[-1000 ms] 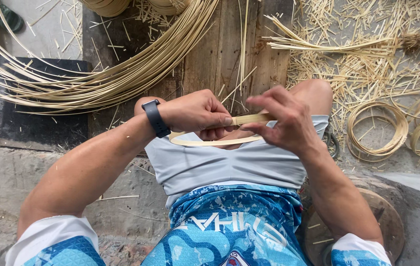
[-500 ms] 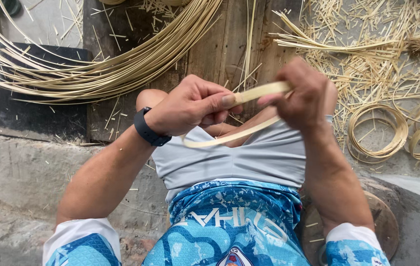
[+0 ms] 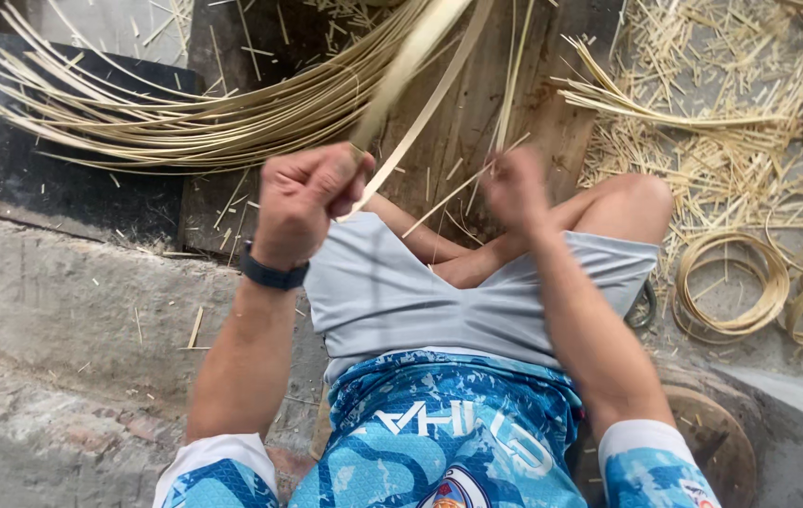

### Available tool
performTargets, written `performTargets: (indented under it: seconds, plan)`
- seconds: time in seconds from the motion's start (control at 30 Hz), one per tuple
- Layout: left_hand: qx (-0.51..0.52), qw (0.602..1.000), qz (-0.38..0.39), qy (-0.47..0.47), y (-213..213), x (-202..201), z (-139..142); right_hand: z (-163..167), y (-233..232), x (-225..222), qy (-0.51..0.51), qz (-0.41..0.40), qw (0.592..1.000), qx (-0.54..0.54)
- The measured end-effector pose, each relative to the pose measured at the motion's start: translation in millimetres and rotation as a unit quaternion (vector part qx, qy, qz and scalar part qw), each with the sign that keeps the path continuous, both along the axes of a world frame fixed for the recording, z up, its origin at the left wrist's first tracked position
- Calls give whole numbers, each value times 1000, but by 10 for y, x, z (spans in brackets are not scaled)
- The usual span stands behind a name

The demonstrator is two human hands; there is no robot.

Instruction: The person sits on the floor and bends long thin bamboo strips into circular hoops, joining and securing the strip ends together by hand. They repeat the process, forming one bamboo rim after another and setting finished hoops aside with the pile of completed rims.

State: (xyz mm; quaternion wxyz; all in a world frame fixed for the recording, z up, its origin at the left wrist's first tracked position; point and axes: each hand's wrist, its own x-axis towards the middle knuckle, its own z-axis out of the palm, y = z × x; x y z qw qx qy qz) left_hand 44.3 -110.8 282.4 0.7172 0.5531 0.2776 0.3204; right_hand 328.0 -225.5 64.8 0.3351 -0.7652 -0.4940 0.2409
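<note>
Both hands (image 3: pixel 305 191) seemingly on bamboo strip (image 3: pixel 420 58)

Two hands (image 3: pixel 302 193), one wristwatch (image 3: pixel 272 274), perhaps four coiled rings (image 3: pixel 731 282).

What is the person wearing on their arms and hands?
Both hands are bare, with no gloves. The left hand has a dark wristband or watch just below it. The right hand looks blurred, and nothing shows on that wrist. Both arms are bare up to short sleeves, which are white with blue patterned fabric.
</note>
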Motion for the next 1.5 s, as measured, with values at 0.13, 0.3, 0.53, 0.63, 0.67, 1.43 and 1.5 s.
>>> performTargets:
  seconds: [0.13, 0.3, 0.53, 0.63, 0.67, 1.43, 1.5]
  plan:
    - [117, 993, 8, 32, -148, 9, -280, -273, -119, -846, -191, 207, 959, 38]
    - [31, 999, 29, 27, -284, -35, -544, 404, -134, -693, 29, 184, 978, 92]
    - [-12, 998, 36, 46, -401, 0, -658, 1675, -331, -647, 269, 44, 949, 156]
    - [39, 997, 37, 56, -440, 13, -650, 1826, -235, -778, 182, 43, 969, 158]
    - [38, 997, 37, 60, -447, 7, -643, 1838, -197, -818, 187, 42, 969, 157]
    - [117, 989, 4, 91, -501, 141, -692, 1307, 233, -853, 52, 55, 981, 181]
    - [115, 988, 4, 98, -496, 170, -714, 1655, 78, -671, -296, 83, 944, 120]
